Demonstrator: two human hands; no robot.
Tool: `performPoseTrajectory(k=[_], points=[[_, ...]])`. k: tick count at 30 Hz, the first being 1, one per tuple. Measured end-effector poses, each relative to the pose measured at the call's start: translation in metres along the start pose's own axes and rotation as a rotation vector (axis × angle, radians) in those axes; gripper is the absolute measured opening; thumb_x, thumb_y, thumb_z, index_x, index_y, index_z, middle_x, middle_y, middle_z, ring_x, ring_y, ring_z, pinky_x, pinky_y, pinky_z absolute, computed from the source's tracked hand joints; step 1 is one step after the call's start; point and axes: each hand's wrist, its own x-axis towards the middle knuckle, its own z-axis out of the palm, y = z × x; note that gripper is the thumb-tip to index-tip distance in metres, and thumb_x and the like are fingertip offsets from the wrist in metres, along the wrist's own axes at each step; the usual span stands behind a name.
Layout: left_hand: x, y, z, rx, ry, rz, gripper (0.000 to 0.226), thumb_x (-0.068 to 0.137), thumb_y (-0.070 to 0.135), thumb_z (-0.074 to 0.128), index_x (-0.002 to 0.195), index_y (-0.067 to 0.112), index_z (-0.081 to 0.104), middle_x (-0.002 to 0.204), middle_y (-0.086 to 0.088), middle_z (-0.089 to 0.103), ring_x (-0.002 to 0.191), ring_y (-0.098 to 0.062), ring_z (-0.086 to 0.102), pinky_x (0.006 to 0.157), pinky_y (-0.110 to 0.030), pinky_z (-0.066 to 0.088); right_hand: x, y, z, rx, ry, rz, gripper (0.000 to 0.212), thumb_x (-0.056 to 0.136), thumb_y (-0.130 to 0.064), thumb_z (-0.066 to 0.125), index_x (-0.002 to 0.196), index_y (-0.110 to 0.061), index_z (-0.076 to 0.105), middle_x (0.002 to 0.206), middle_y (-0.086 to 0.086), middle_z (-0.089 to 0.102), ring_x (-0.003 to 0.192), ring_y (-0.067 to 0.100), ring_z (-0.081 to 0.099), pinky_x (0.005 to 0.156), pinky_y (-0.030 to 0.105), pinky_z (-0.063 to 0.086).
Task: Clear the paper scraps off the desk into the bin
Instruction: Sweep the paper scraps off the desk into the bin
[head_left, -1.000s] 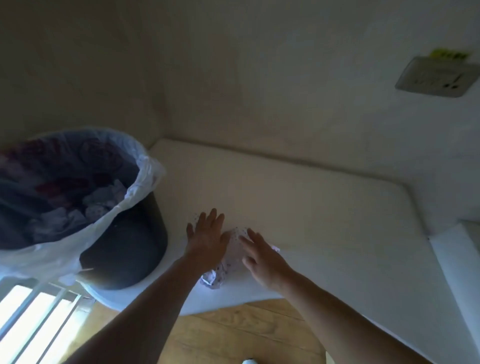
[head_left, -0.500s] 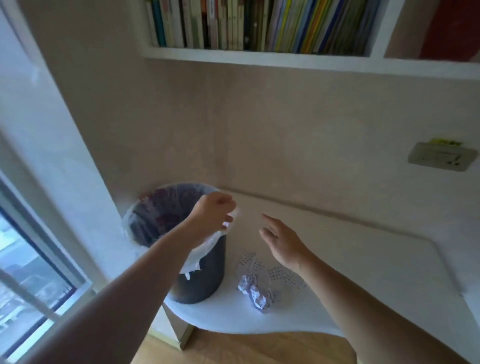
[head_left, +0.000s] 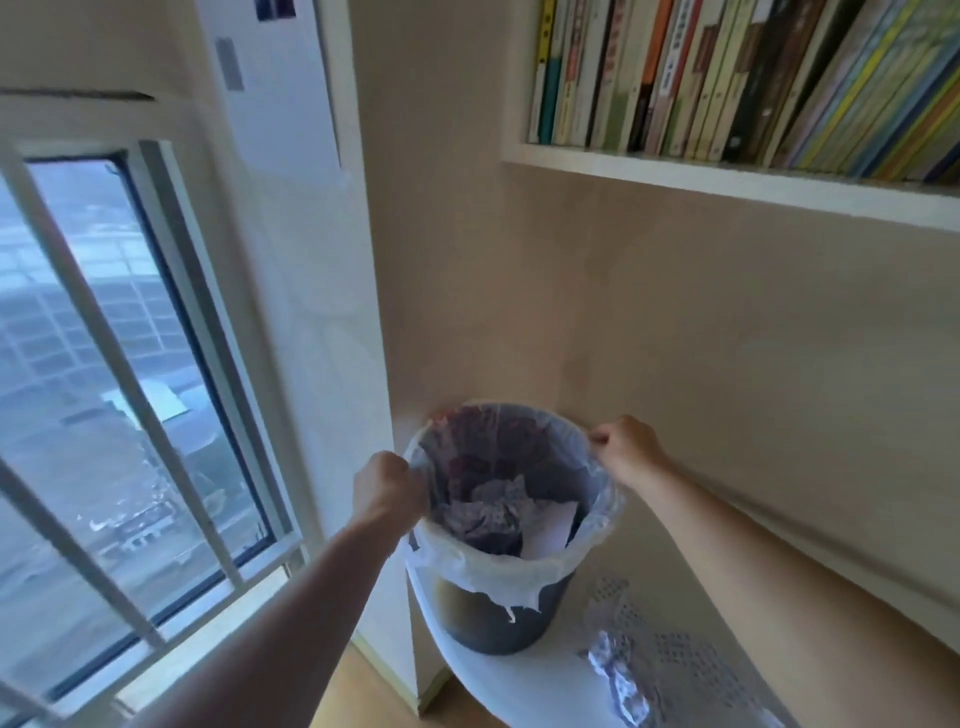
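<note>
A dark round bin (head_left: 493, 618) lined with a white plastic bag (head_left: 498, 571) stands on the left end of the white desk (head_left: 524, 680). Crumpled paper lies inside it. My left hand (head_left: 387, 488) is fisted on the bag's rim at the bin's left side. My right hand (head_left: 626, 449) pinches the bag's rim at the right side. A crumpled patterned paper scrap (head_left: 621, 680) lies on the desk to the right of the bin, beside dotted flat scraps (head_left: 685, 654), below my right forearm.
A window (head_left: 104, 395) with bars fills the left. A white shelf (head_left: 727, 182) packed with books hangs above the desk. The beige wall runs close behind the bin. Wooden floor (head_left: 374, 696) shows below the desk's edge.
Both hands left the paper scraps on the desk and rose to the bin; they now grip the bag's rim on either side. The view tilted upward and leftward.
</note>
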Motion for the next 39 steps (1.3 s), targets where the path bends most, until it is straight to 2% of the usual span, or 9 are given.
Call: performPoseTrajectory(k=[3,4,9,15,19,27,30,34,39], points=[[0.005,-0.005,-0.012,-0.337,-0.137,-0.257,0.002,0.065,-0.010,0.068,0.064,-0.011,0.066,0.068,-0.021,0.066,0.064,-0.037,0.069,0.068,-0.050,0.060,0.013,0.001,0.009,0.009,-0.030,0.043,0.020,0.086,-0.013,0.063,0.098,-0.003,0.075,0.102,0.018,0.074,0.099,0.035,0.068,0.080,0.035,0.053],[0.003,-0.008,-0.019,-0.418,-0.210,-0.326,0.009,0.065,-0.017,0.067,0.068,-0.010,0.062,0.069,-0.020,0.062,0.062,-0.033,0.066,0.067,-0.047,0.060,0.014,0.000,0.012,0.020,-0.048,0.054,0.020,0.085,-0.012,0.064,0.098,-0.003,0.075,0.102,0.018,0.074,0.099,0.035,0.068,0.081,0.035,0.053],[-0.017,-0.040,-0.060,-0.531,-0.420,-0.413,0.011,0.075,-0.016,0.063,0.078,-0.007,0.058,0.067,-0.015,0.058,0.052,-0.023,0.066,0.048,-0.032,0.057,-0.011,-0.017,0.022,0.149,-0.148,0.022,0.009,0.073,-0.001,0.065,0.065,-0.004,0.069,0.065,0.008,0.058,0.056,0.019,0.052,0.050,0.026,0.034],[-0.051,-0.102,-0.130,-0.459,-0.425,-0.405,0.023,0.073,-0.012,0.062,0.097,-0.012,0.060,0.095,-0.023,0.057,0.080,-0.037,0.068,0.072,-0.049,0.060,-0.090,-0.054,0.050,0.354,-0.274,0.018,0.011,0.072,-0.001,0.066,0.063,-0.009,0.063,0.056,0.006,0.056,0.048,0.018,0.048,0.046,0.025,0.040],[-0.079,-0.144,-0.177,-0.372,-0.432,-0.402,0.018,0.071,-0.012,0.060,0.089,-0.012,0.064,0.085,-0.022,0.058,0.067,-0.034,0.067,0.072,-0.050,0.060,-0.142,-0.084,0.081,0.396,-0.337,-0.008,0.012,0.076,-0.003,0.066,0.072,-0.012,0.062,0.066,0.009,0.063,0.055,0.021,0.056,0.051,0.029,0.047],[-0.128,-0.224,-0.197,-0.352,-0.310,-0.471,0.011,0.074,-0.018,0.050,0.077,-0.011,0.059,0.071,-0.019,0.054,0.049,-0.030,0.061,0.043,-0.036,0.056,-0.203,-0.095,0.174,0.386,-0.458,0.038,0.010,0.077,-0.002,0.065,0.072,-0.009,0.061,0.069,0.009,0.059,0.059,0.021,0.055,0.052,0.026,0.043],[-0.141,-0.257,-0.182,-0.333,-0.302,-0.513,0.012,0.078,-0.016,0.051,0.086,-0.014,0.059,0.080,-0.025,0.056,0.064,-0.037,0.063,0.047,-0.041,0.058,-0.212,-0.080,0.212,0.343,-0.515,0.056,0.004,0.076,-0.008,0.066,0.079,-0.012,0.066,0.081,0.008,0.067,0.075,0.025,0.064,0.061,0.030,0.051],[-0.155,-0.287,-0.146,-0.316,-0.340,-0.562,0.010,0.080,-0.011,0.053,0.085,-0.012,0.062,0.087,-0.025,0.061,0.075,-0.038,0.065,0.054,-0.041,0.060,-0.208,-0.055,0.237,0.290,-0.618,0.050,0.023,0.079,-0.019,0.065,0.102,-0.014,0.065,0.100,0.009,0.067,0.085,0.024,0.063,0.075,0.037,0.055],[-0.156,-0.310,-0.083,-0.280,-0.395,-0.632,0.008,0.081,-0.010,0.053,0.077,-0.006,0.058,0.084,-0.023,0.059,0.069,-0.035,0.063,0.048,-0.035,0.054,-0.177,-0.013,0.215,0.122,-0.450,-0.143,0.037,0.087,-0.019,0.059,0.123,-0.013,0.060,0.122,0.009,0.060,0.110,0.027,0.058,0.096,0.036,0.047]])
